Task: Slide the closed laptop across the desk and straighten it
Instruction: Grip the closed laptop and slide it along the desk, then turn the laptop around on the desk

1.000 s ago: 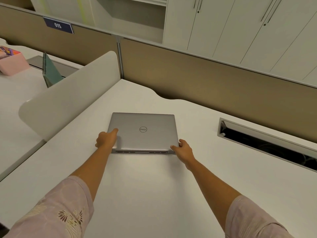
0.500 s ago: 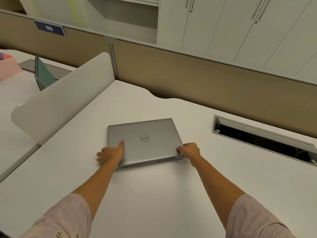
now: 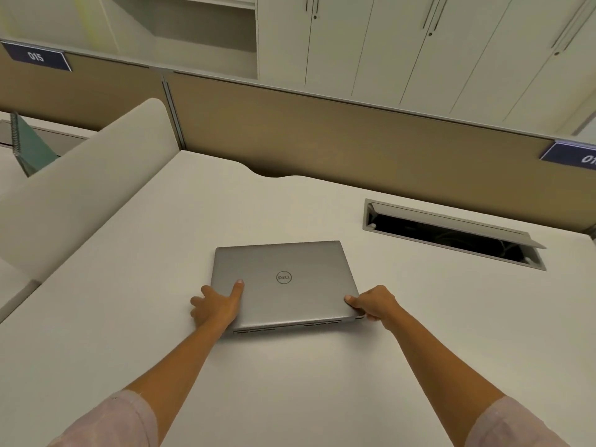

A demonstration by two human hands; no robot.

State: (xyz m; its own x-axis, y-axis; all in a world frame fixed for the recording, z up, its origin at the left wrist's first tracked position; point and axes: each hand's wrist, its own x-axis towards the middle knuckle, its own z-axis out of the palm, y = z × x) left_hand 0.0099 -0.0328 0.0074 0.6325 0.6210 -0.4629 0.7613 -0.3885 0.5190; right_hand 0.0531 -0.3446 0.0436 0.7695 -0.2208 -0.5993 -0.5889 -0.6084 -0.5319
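A closed silver laptop (image 3: 300, 262) with a round logo on its lid lies flat on the white desk (image 3: 290, 382), its vented edge toward me and turned slightly anticlockwise. My left hand (image 3: 216, 306) grips its near left corner, thumb pressed on the lid and fingers curled around the side. At the near right corner my right hand (image 3: 374, 301) pinches the edge, thumb on top.
An open cable slot (image 3: 451, 235) is cut into the desk to the right of the laptop. A tan partition (image 3: 354, 140) bounds the far edge. A white curved divider (image 3: 80, 188) stands on the left, with a green spiral notebook (image 3: 30, 146) beyond it.
The laptop has slid to the right and nearer to me, turning a little anticlockwise. Both hands stayed on its near corners and moved with it.
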